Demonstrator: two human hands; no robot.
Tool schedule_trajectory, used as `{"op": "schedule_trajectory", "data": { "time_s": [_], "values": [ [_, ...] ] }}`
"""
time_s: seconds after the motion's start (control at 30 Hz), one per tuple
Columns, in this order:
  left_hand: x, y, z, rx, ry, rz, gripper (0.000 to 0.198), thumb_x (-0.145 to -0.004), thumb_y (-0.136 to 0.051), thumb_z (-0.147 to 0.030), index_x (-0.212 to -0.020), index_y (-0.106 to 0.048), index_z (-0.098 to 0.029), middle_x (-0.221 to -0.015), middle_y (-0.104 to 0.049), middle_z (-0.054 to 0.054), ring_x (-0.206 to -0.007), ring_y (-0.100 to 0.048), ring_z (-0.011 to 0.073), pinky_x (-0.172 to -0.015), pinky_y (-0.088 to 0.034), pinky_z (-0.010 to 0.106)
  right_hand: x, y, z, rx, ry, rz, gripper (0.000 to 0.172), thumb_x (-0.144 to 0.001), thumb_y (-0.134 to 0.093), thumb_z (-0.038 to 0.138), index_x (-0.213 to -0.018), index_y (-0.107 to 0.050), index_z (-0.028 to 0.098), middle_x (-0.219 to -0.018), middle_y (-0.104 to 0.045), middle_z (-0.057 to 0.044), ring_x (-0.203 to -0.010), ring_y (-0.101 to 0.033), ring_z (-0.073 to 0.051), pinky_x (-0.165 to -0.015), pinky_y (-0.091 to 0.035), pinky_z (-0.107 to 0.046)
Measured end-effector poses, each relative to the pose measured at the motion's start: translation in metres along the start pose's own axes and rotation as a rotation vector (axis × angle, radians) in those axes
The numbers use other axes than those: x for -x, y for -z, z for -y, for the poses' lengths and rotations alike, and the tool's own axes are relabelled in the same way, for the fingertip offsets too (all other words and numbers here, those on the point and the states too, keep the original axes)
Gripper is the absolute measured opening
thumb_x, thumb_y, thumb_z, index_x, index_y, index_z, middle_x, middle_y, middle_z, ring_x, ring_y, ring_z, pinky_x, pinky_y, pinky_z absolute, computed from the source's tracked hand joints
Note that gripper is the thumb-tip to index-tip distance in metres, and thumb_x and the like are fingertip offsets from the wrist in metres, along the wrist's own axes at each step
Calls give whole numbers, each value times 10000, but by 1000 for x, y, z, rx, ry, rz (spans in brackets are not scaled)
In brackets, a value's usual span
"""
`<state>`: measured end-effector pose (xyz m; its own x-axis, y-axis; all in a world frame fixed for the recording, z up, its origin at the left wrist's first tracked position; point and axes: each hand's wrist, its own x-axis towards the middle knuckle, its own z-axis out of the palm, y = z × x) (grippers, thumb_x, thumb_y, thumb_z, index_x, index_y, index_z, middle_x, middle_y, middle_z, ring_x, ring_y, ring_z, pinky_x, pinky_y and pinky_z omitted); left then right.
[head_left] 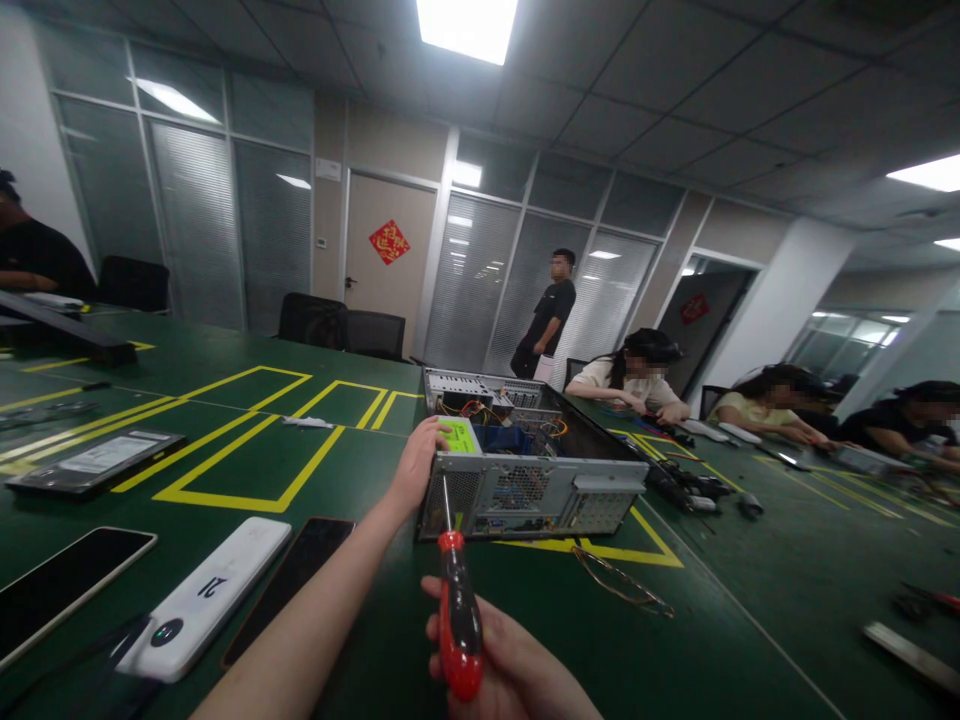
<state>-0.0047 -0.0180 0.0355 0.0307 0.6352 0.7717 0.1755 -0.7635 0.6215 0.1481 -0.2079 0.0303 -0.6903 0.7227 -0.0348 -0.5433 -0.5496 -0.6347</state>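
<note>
An opened computer case (525,490) lies on the green table, its rear panel facing me. A power supply with a bright green label (457,436) sits in its left rear corner. My left hand (421,460) rests on that corner, its fingers curled over the edge beside the label. My right hand (502,650) is closed round the handle of a red and black screwdriver (460,620). The screwdriver's shaft points up at the left part of the rear panel; whether its tip touches a screw is too small to tell.
Left of the case lie a hard drive (97,462), a phone (71,580), a white device (206,600) and a dark phone (292,580). Glasses (622,580) lie in front of the case, with cables (690,485) to its right. Several people sit around; one person (549,310) stands behind.
</note>
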Motion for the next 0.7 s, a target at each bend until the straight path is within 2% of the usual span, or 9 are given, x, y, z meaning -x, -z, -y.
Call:
{"op": "schedule_trajectory", "data": {
  "time_s": [0.1, 0.2, 0.3, 0.37, 0.43, 0.5, 0.57, 0.63, 0.7],
  "values": [
    [0, 0, 0, -2, 0, 1, 431, -990, -244, -375, -763, -569, -205, -1075, -661, 80, -1252, -502, 216, -1119, -378, 433, 0, 4, -3, -40, 3, -65, 462, -744, -793, 356, -1112, -640, 123, -897, -667, -21, -739, -623, -93, -591, -422, -193],
    [-1, 1, 0, -6, -11, 5, 436, -989, -238, -374, -760, -568, -207, -1062, -662, 80, -1242, -508, 213, -1115, -380, 428, -2, 12, -7, -37, -41, -86, 342, -754, -767, 436, -957, -668, 179, -863, -667, -8, -649, -590, -78, -477, -327, -161],
    [-1, 1, 0, -9, -15, 2, 433, -989, -236, -365, -760, -569, -207, -1060, -660, 79, -1233, -513, 208, -1115, -377, 423, -4, 19, -8, 5, -84, -58, 341, -771, -743, 461, -1005, -655, 229, -949, -696, -15, -462, -480, -27, -380, -156, -160],
    [-1, 1, 0, -13, -12, 2, 429, -988, -239, -360, -762, -570, -208, -1061, -660, 77, -1237, -511, 207, -1116, -376, 422, -4, 20, -7, 9, -80, -35, 416, -793, -715, 475, -1124, -623, 240, -956, -696, -15, -424, -428, -13, -382, -144, -169],
    [-1, 1, 0, -20, -8, 3, 427, -988, -240, -358, -759, -569, -209, -1060, -661, 74, -1244, -505, 206, -1117, -374, 422, -3, 17, -5, 6, -79, -13, 545, -787, -692, 531, -1230, -568, 239, -974, -691, -28, -508, -514, -47, -441, -251, -178],
    [-1, 1, 1, -20, -6, 3, 426, -987, -241, -357, -756, -566, -208, -1061, -660, 74, -1245, -502, 208, -1118, -372, 425, -3, 11, -2, 18, -86, 30, 639, -729, -734, 508, -1272, -533, 237, -1098, -680, -63, -698, -631, -124, -566, -372, -226],
    [-1, 1, 1, -12, -2, 3, 424, -987, -242, -358, -757, -564, -206, -1068, -656, 78, -1244, -501, 211, -1117, -372, 430, -3, 5, 1, 48, -95, 87, 686, -641, -791, 329, -1266, -524, 240, -1237, -644, -86, -878, -667, -195, -702, -424, -286],
    [0, 1, 1, -4, 10, 3, 424, -988, -242, -363, -763, -564, -205, -1081, -651, 82, -1252, -495, 214, -1117, -370, 434, -3, 0, 4, 87, -105, 115, 736, -587, -769, 152, -1269, -508, 241, -1301, -619, -92, -966, -667, -220, -793, -430, -319],
    [0, 1, 0, 4, 19, 3, 426, -990, -242, -373, -770, -565, -203, -1090, -647, 84, -1263, -486, 217, -1122, -365, 437, -3, -3, 5, 114, -107, 108, 730, -626, -760, 129, -1290, -478, 241, -1293, -627, -99, -986, -672, -216, -813, -431, -313]
  ]
}}
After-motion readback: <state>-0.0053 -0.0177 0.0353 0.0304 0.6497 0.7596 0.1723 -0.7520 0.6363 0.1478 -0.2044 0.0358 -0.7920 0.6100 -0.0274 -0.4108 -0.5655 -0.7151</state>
